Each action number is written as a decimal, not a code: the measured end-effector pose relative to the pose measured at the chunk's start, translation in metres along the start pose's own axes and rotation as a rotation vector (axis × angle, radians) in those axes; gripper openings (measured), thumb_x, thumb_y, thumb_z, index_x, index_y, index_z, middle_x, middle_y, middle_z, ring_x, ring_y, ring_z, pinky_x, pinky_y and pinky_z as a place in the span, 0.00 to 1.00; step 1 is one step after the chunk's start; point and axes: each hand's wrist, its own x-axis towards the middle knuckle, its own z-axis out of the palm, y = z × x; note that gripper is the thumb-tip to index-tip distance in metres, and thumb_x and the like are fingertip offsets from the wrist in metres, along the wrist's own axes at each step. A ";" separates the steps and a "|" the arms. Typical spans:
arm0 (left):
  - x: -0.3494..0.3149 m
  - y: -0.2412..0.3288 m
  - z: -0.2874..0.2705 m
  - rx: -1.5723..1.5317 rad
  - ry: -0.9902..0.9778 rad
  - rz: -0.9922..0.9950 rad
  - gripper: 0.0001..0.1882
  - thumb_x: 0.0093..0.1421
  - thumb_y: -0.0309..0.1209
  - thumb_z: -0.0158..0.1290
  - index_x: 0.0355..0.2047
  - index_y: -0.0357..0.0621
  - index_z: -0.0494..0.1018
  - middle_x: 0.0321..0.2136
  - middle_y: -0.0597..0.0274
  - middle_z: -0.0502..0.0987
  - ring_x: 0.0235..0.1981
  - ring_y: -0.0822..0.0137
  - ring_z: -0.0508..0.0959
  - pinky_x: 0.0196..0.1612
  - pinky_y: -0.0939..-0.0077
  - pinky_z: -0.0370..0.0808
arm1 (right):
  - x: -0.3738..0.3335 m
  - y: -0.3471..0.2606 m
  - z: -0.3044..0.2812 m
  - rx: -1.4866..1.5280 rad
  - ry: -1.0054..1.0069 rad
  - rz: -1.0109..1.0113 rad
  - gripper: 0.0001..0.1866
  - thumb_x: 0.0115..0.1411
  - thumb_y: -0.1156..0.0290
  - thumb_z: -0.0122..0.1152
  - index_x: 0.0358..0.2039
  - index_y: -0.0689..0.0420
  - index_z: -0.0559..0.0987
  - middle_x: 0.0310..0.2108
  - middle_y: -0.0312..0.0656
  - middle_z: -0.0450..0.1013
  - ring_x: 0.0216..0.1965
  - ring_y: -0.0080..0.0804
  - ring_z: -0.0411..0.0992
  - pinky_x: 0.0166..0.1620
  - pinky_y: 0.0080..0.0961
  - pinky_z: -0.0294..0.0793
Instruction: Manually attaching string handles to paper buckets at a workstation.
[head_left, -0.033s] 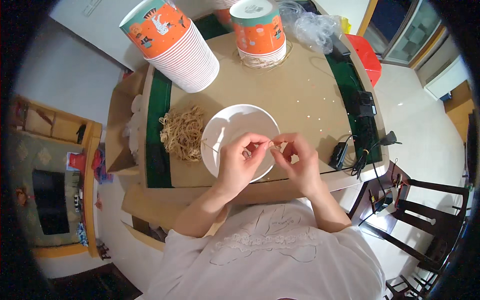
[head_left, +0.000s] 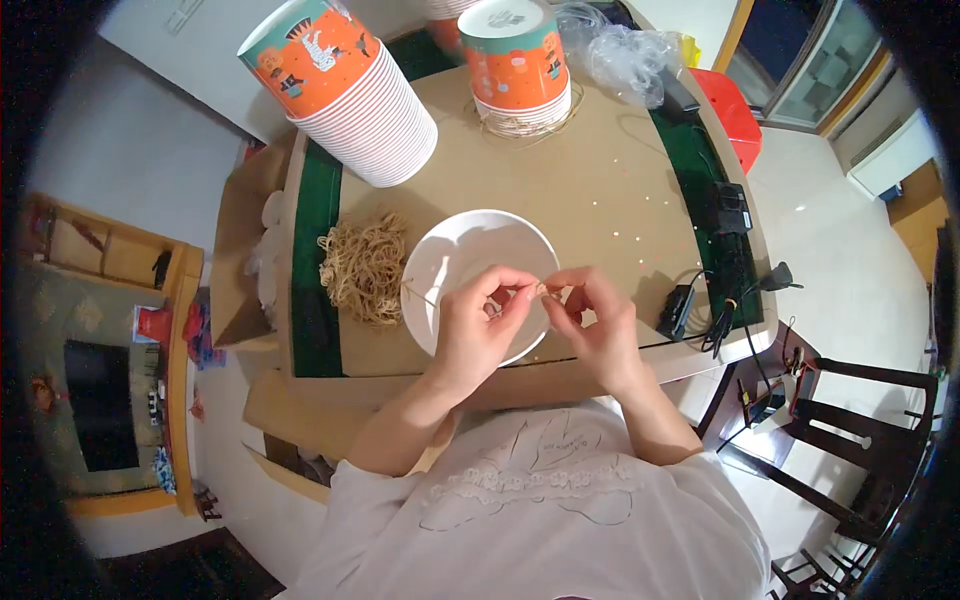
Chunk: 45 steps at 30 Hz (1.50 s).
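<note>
Both my hands meet over the near right part of a white paper bowl (head_left: 440, 250). My left hand (head_left: 480, 320) is closed in a pinch on a thin strand of tan twine (head_left: 418, 294). The strand crosses the bowl's left rim and runs into that hand. My right hand (head_left: 598, 325) pinches the twine too, its fingertips almost touching the left ones. The small bit between the fingertips is too fine to make out clearly. A tangled pile of tan twine (head_left: 362, 268) lies just left of the bowl.
A tall leaning stack of orange and green paper buckets (head_left: 365, 110) stands at the far left. A shorter upside-down stack (head_left: 518, 70) has twine around its base. Clear plastic bags (head_left: 625, 55) lie behind. Black adapters and cables (head_left: 730, 215) line the right edge; an open cardboard box (head_left: 240, 265) stands left.
</note>
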 end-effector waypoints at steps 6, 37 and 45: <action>0.001 0.004 0.000 -0.025 -0.002 -0.041 0.04 0.57 0.22 0.54 0.33 0.37 0.75 0.26 0.65 0.78 0.23 0.81 0.71 0.25 0.86 0.68 | 0.005 0.001 0.003 -0.062 0.050 -0.108 0.08 0.51 0.82 0.62 0.33 0.60 0.75 0.25 0.35 0.72 0.21 0.18 0.68 0.26 0.16 0.69; 0.002 -0.005 -0.001 -0.066 0.033 -0.012 0.03 0.57 0.22 0.53 0.32 0.37 0.74 0.25 0.66 0.78 0.21 0.81 0.70 0.25 0.86 0.68 | 0.006 0.003 0.003 -0.072 0.008 -0.110 0.05 0.53 0.78 0.62 0.32 0.60 0.78 0.23 0.40 0.69 0.20 0.25 0.69 0.22 0.21 0.67; -0.001 0.000 -0.001 0.285 0.100 0.246 0.05 0.55 0.20 0.53 0.32 0.39 0.71 0.26 0.59 0.75 0.23 0.65 0.75 0.26 0.75 0.71 | 0.006 0.005 0.002 -0.145 0.013 -0.163 0.03 0.53 0.78 0.62 0.30 0.60 0.78 0.22 0.40 0.70 0.19 0.27 0.69 0.22 0.23 0.67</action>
